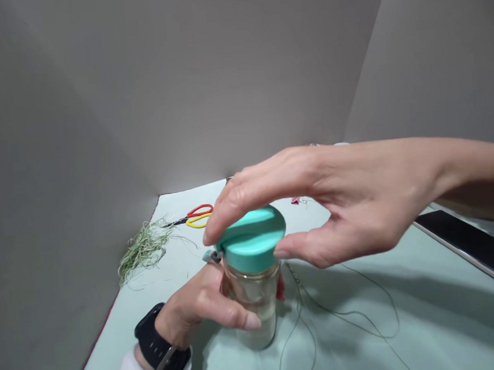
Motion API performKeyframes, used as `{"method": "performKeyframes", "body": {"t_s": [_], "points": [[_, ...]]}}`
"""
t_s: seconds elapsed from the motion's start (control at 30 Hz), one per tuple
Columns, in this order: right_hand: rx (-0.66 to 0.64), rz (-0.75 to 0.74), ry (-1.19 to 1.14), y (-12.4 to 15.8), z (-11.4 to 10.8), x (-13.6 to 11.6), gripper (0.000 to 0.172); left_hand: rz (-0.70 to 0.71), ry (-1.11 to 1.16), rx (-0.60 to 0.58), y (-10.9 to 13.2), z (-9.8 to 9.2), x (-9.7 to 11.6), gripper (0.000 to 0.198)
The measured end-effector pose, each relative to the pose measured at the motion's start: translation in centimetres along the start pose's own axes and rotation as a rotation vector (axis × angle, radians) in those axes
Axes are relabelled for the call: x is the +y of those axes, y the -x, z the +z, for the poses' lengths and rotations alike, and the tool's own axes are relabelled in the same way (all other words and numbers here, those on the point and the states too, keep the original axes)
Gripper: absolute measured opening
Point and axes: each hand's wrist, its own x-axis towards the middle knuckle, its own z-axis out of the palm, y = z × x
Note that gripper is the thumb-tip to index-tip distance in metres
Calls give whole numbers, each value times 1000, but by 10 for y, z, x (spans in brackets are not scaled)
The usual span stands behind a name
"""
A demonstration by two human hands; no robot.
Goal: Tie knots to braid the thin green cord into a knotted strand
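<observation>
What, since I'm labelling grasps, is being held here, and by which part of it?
The bottle, by its clear body, in the left grip; the right grip spans the turquoise lid, whether clamped is unclear.

No text, label, brand, number or sign can be read.
</observation>
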Motion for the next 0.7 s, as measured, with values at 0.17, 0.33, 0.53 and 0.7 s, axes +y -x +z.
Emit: {"method": "performKeyframes", "body": {"t_s": [0.17, 0.33, 0.53, 0.7], "points": [[-12, -22, 43, 0, 3, 9, 52, 2, -18, 49, 1, -3, -6, 39], [23, 40, 127, -1, 7, 15, 50, 14, -44, 184, -2, -3, -9, 32], [-38, 113, 138, -4, 4, 15, 49, 24, -63, 187, -2, -6, -15, 29], [-156, 19, 6, -9, -3, 12, 50, 17, -29, 52, 1, -10, -20, 28]]}}
